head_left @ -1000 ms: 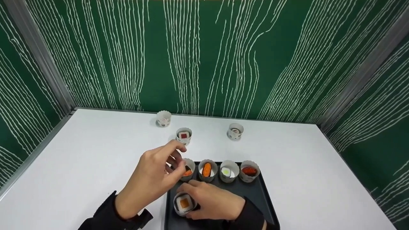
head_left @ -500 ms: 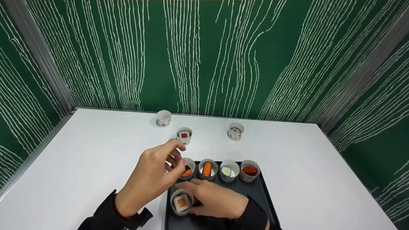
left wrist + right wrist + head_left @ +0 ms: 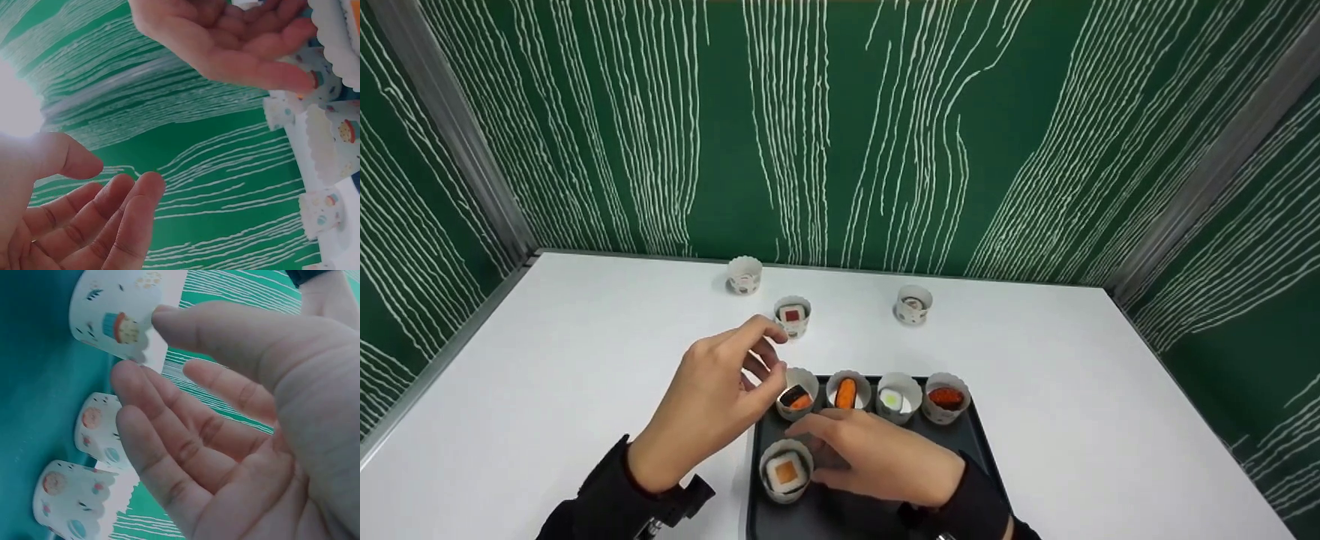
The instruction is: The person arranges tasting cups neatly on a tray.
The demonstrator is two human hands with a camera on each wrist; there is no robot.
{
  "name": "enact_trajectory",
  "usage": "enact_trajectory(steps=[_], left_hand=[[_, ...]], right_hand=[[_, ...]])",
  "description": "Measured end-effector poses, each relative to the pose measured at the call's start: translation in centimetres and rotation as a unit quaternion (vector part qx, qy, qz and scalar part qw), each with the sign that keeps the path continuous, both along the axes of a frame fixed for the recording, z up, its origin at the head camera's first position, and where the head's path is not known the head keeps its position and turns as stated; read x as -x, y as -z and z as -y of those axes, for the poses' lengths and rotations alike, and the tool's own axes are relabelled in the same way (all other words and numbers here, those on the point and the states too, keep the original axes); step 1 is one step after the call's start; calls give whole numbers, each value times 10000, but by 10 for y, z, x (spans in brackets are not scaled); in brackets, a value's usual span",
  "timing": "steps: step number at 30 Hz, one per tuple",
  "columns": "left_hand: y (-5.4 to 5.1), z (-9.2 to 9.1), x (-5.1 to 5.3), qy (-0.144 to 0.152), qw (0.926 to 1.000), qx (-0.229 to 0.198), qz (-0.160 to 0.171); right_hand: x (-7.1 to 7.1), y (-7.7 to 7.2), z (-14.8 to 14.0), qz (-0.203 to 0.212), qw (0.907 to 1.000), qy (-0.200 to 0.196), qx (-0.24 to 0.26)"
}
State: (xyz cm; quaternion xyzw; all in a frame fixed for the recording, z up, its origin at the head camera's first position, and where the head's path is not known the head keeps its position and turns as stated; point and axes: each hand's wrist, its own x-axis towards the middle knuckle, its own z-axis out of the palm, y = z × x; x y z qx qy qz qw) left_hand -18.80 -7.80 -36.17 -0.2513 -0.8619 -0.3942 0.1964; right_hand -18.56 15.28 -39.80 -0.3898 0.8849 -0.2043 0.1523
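Observation:
On the dark tray (image 3: 847, 517) a paper baking cup (image 3: 787, 446) stands at the front left, holding a toy-like sushi roll (image 3: 787, 472) with an orange square centre. My right hand (image 3: 885, 457) is just to the right of this cup, fingers spread apart and gripping nothing. In the right wrist view, my thumb tip is close to the printed cup (image 3: 107, 318); whether it touches cannot be told. My left hand (image 3: 712, 397) hovers left of the tray's back corner, fingers loosely bent, holding nothing.
Along the tray's back edge stand several cups: black-and-orange sushi (image 3: 795, 397), an orange piece (image 3: 846, 393), a white-and-green roll (image 3: 892, 400), a red-topped piece (image 3: 946, 397). Farther back on the white table (image 3: 607, 337) stand a left cup (image 3: 745, 283), a middle cup (image 3: 793, 330) and a right cup (image 3: 912, 313).
The front cup has moved left on the tray with my right hand. That hand has since let go and drawn away to the right. My left hand has barely moved.

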Motion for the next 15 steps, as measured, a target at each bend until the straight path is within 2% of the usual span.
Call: enact_trajectory(steps=[4, 8, 11, 15], left_hand=[[4, 3, 9, -188, 9997, 128, 78], [10, 8, 23, -452, 9986, 204, 177], [15, 14, 36, -669, 9970, 234, 302], [22, 20, 60, -808, 9945, 322, 584]], right_hand=[[-4, -9, -6, -53, 9999, -39, 115], [-10, -19, -15, -159, 9994, -81, 309], [-15, -26, -21, -136, 9991, -56, 392], [-20, -32, -32, -238, 9982, 86, 541]])
